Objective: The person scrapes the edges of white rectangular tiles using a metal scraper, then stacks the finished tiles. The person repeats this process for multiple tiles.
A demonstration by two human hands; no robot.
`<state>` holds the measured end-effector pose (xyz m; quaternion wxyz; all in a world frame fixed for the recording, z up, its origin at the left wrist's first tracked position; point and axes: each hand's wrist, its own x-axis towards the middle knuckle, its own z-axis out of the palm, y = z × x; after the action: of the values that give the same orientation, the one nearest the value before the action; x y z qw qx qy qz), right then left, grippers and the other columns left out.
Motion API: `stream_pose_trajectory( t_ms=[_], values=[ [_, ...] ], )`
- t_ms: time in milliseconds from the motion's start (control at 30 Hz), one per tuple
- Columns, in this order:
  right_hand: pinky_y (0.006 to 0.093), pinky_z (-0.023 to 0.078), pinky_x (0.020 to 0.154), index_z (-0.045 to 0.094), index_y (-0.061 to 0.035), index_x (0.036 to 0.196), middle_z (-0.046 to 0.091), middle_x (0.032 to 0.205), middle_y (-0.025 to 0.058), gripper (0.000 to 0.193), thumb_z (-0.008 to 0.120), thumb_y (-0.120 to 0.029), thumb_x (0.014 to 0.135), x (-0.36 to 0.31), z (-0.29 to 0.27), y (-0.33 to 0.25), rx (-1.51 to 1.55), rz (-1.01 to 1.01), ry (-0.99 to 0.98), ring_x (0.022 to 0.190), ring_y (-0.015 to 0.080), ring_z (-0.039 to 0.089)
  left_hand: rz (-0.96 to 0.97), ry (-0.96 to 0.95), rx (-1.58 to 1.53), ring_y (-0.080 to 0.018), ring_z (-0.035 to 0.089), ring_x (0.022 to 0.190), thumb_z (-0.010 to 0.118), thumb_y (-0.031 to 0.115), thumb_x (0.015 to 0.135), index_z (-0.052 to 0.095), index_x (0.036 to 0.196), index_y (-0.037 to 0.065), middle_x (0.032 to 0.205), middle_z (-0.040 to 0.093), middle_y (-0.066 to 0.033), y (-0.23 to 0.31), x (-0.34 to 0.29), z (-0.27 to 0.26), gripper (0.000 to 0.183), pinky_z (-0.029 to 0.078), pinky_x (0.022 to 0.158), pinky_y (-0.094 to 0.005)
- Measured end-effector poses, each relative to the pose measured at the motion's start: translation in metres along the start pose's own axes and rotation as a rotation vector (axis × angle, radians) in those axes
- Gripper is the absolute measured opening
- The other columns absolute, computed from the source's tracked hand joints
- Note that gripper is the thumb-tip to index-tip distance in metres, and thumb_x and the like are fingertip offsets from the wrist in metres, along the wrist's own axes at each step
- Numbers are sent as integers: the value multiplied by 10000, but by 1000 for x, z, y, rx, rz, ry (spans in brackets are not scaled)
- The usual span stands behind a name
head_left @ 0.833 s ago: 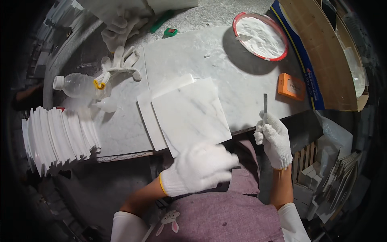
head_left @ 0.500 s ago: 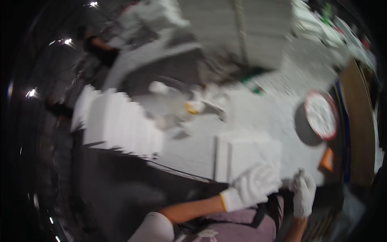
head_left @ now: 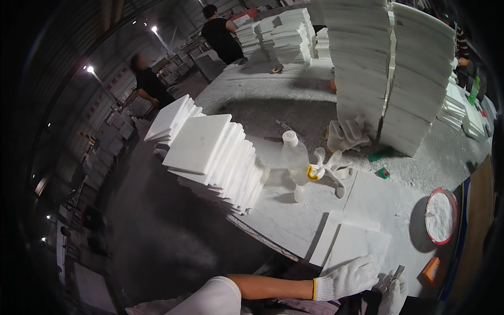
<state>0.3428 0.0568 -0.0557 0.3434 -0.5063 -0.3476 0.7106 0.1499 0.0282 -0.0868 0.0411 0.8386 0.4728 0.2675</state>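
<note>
My left hand (head_left: 346,279), in a white knit glove with a yellow cuff edge, lies fairly flat across the near edge of a white marble-like tile (head_left: 358,242). Its fingers are stretched out and hold nothing. A second white slab (head_left: 326,239) shows under or beside that tile's left side. Just to the right, my gloved right hand (head_left: 392,299) is closed around a small grey flat piece (head_left: 399,272) that sticks up from the fingers. Whether it is a blade or a scraper cannot be made out.
A leaning row of white tiles (head_left: 197,144) stands left, beside a clear bottle (head_left: 295,157) and loose gloves (head_left: 331,168). Tall slab stacks (head_left: 362,63) rise behind. Right are a red-rimmed bowl of white powder (head_left: 441,216) and an orange block (head_left: 431,270). Two people (head_left: 220,37) (head_left: 152,81) stand far left.
My view has swung, so the table and hands appear lower and farther right, and the blur has cleared. My left hand stays by the tile; my right still holds the grey piece.
</note>
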Motion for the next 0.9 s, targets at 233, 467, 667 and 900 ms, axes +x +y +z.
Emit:
stream_pose_trajectory(
  t_ms=[233,467,667,900],
  values=[
    [375,436,1033,306,17,1525,488,1425,182,573,529,-143,1022,-1,3,5,92,31,16,1232,256,533,-9,-166,32,-350,429,1347,621,471,823,590,1292,65,1385,531,-152,-11,-3,-7,621,249,1194,-494],
    [373,456,1006,358,23,1496,551,1340,161,524,510,-158,1029,-12,20,-1,76,101,26,1162,238,557,-94,-243,119,-347,330,1411,607,634,781,507,1389,54,1470,438,-174,-3,6,-15,846,183,1212,-503],
    [404,424,1064,561,60,1246,590,1330,187,303,482,-145,1036,-8,19,5,-177,-264,78,1224,278,557,-52,-241,-26,-288,371,1389,675,552,770,576,1314,78,1443,478,-128,-6,-7,-31,728,246,1200,-446],
    [441,448,990,663,-47,966,671,1112,228,122,635,-65,848,18,29,7,-998,-826,-5,1185,387,569,-109,-107,-162,-259,447,1333,696,346,784,635,1308,169,1374,568,-20,-26,-60,-33,556,329,1180,-425]
  ],
)
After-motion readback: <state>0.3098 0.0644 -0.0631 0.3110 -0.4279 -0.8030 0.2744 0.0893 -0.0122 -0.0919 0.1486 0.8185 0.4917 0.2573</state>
